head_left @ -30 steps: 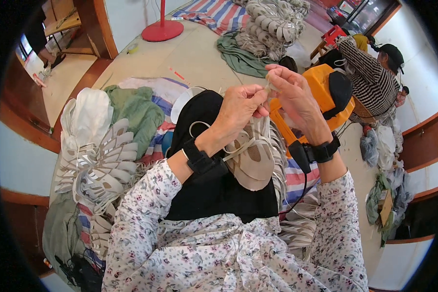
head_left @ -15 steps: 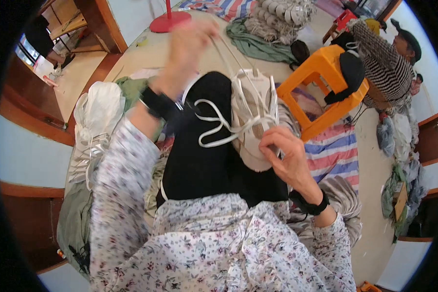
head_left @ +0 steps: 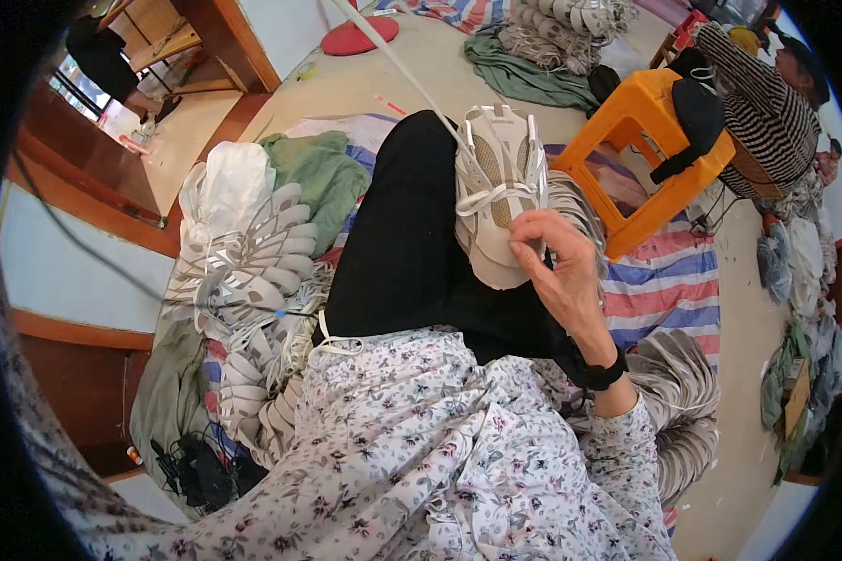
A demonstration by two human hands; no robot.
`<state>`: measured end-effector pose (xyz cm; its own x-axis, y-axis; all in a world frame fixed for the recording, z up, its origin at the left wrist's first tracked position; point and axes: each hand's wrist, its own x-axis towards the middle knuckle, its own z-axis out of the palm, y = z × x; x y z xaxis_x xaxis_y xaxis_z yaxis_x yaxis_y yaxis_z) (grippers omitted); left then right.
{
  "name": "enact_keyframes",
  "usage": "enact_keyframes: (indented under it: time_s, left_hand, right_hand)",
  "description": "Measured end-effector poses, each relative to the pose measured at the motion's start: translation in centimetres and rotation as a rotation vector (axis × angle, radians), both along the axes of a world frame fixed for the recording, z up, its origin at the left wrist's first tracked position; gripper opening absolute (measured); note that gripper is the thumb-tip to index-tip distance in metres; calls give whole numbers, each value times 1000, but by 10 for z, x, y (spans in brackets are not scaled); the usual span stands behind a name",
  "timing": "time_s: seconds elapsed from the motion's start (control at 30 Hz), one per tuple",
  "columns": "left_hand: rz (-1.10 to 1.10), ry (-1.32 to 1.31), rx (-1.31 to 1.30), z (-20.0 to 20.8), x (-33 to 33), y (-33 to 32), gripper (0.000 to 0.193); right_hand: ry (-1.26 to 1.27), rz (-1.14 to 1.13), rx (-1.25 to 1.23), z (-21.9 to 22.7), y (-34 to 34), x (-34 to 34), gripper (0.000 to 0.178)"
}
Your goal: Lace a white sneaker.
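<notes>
Shoe (head_left: pixel 499 164) lies on your black trousers (head_left: pixel 398 252), toe toward you, lap probably serving as support. Your right hand (head_left: pixel 568 271) is at the toe, thumb and forefinger curled together, likely steadying it against the straight-drawn lace (head_left: pixel 402 70); can't tell whether they pinch or only press. Lace's far end cut off at top. Left hand out of view, grip unknown; left sleeve (head_left: pixel 42 439) blurred at the rim
</notes>
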<state>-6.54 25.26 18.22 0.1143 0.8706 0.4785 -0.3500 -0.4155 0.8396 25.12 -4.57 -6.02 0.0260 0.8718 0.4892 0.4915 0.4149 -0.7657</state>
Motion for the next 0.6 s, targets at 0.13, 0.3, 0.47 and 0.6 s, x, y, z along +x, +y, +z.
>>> enact_keyframes:
  time_s: [0.13, 0.3, 0.47, 0.6]
  left_hand:
    - [-1, 9, 1, 0, -1, -14, 13]
    - [-15, 20, 5, 2, -3, -28, 13]
    - [-33, 20, 5, -1, -3, -32, 13]
    - [-41, 16, -13, -11, -6, -31, 13]
  right_hand:
    - [167, 17, -78, -7, 10, 7, 4]
    - [275, -79, -126, -9, 45, 33, 11]
    - [-256, -68, 114, -15, 68, 40, 9]
    - [-318, 34, 143, -11, 73, 40, 7]
